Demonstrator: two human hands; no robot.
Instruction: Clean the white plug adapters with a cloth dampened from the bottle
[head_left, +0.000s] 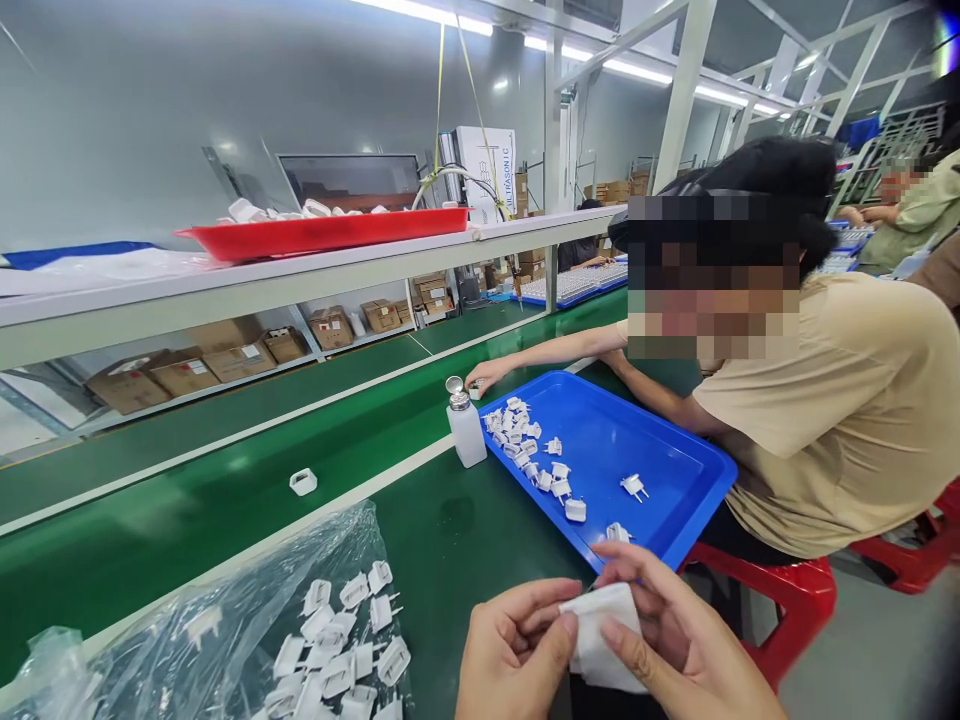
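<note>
Both my hands are together near the bottom of the head view, in front of a blue tray. My left hand pinches the left edge of a folded white cloth. My right hand grips the cloth's right side, its thumb on the front. Whatever lies behind the cloth is hidden. White plug pieces lie along the left side of the blue tray. More white plug pieces are heaped on clear plastic at the lower left.
A white pump bottle stands beside the tray. One white piece rests on the green belt. A co-worker at the right reaches over the belt behind the bottle. A red tray sits on the raised shelf.
</note>
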